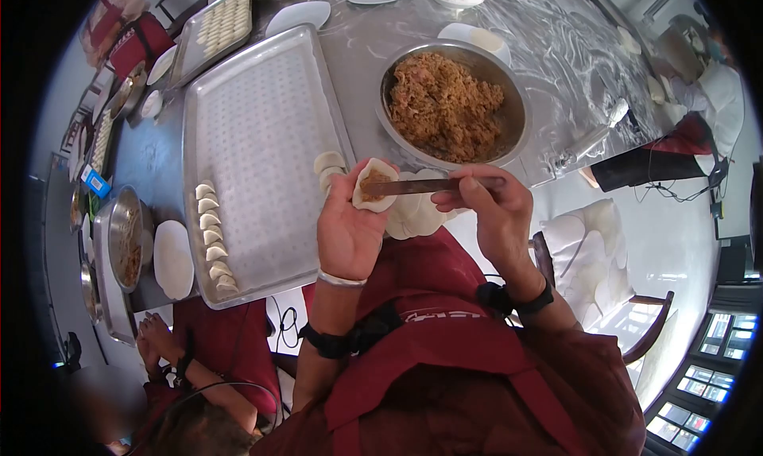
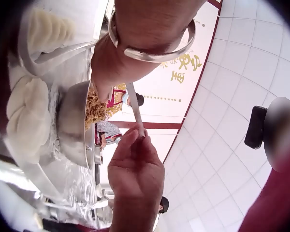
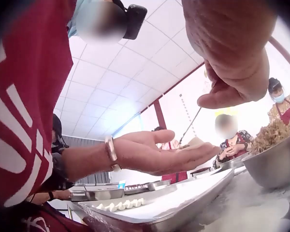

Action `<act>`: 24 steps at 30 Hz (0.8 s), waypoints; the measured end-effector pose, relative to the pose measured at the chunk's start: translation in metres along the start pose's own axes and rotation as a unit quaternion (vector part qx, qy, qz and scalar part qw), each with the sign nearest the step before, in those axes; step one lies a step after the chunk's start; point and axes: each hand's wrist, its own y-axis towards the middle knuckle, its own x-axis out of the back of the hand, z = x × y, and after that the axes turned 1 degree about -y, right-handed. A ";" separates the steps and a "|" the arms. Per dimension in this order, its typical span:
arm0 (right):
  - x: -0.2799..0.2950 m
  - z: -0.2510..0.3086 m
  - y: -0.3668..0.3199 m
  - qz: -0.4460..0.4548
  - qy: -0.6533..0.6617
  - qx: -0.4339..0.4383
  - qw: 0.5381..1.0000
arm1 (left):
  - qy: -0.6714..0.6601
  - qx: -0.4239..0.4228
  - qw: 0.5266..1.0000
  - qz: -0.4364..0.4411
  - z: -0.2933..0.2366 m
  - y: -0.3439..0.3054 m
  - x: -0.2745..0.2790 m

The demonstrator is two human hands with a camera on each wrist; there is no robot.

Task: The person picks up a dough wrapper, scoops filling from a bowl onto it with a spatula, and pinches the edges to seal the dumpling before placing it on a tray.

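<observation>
My left hand (image 1: 350, 237) is palm up, its fingers nearly straight in the right wrist view, carrying a round dumpling wrapper (image 1: 385, 204) that cups slightly. Brown filling (image 1: 370, 187) lies in the wrapper's middle. With my right hand (image 1: 497, 213) I grip a flat, dark stick (image 1: 417, 186) between thumb and fingers. Its far end touches the filling. Beyond both hands stands a steel bowl (image 1: 520, 114) of minced filling (image 1: 445, 106). A pile of wrappers (image 1: 413, 221) lies below the stick at the table's near edge, partly hidden by my hands.
A large perforated tray (image 1: 270, 154) lies to the left, with a row of folded dumplings (image 1: 212, 235) along its left side. Pale dough pieces (image 1: 327, 163) sit at its right rim. Another person's hands (image 1: 155, 337) are at lower left. A chair (image 1: 648, 329) stands at right.
</observation>
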 end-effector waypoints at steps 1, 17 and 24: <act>0.000 0.001 0.003 -0.010 0.037 -0.033 0.999 | 0.004 0.004 1.000 0.009 0.001 -0.002 -0.003; 0.083 -0.031 0.062 -0.256 -0.260 0.176 0.914 | 0.012 0.007 1.000 0.024 0.006 -0.002 0.005; 0.120 -0.092 0.097 -0.225 -0.484 0.252 0.807 | 0.043 0.011 0.999 0.021 0.006 -0.003 0.001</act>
